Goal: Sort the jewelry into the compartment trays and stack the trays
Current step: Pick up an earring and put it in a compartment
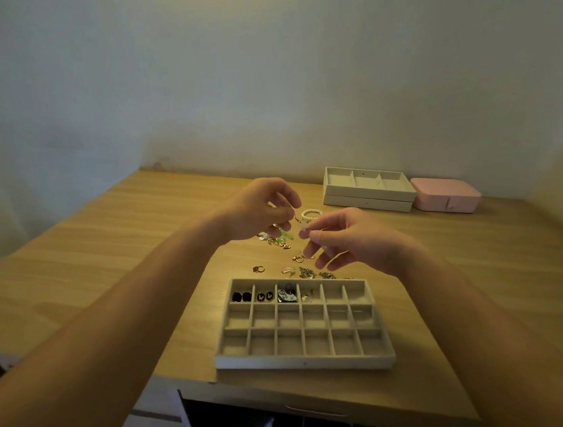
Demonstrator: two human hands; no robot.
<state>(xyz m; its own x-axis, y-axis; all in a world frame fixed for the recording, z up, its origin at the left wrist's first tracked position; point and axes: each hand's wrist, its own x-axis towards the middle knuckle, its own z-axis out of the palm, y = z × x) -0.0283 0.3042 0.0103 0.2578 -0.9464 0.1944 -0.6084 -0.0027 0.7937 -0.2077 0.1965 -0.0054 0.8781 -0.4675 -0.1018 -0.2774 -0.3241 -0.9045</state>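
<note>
Wooden surface (475,237) carries everything here, and in the lower middle of the frame lies the grey compartment tray (304,363), with only the four left cells of its far row filled. Just above it in the frame the loose jewelry (305,272) is scattered, and a pearl bracelet (311,212) lies a little further up. We see both hands raised over this pile. The left hand (263,208) has its fingers curled and pinches a small gold piece (296,219). The right hand (349,239) pinches a small pale piece (305,226) with thumb and forefinger, its other fingers hanging loose. The two pieces are very near, and we cannot tell if they are joined. We judge the step to be separating or pairing small items before placing them. The next move calls for a fine, steady grip and a drop into one free cell. The stacked trays (367,203) and a pink box (445,197) wait at upper right.
</note>
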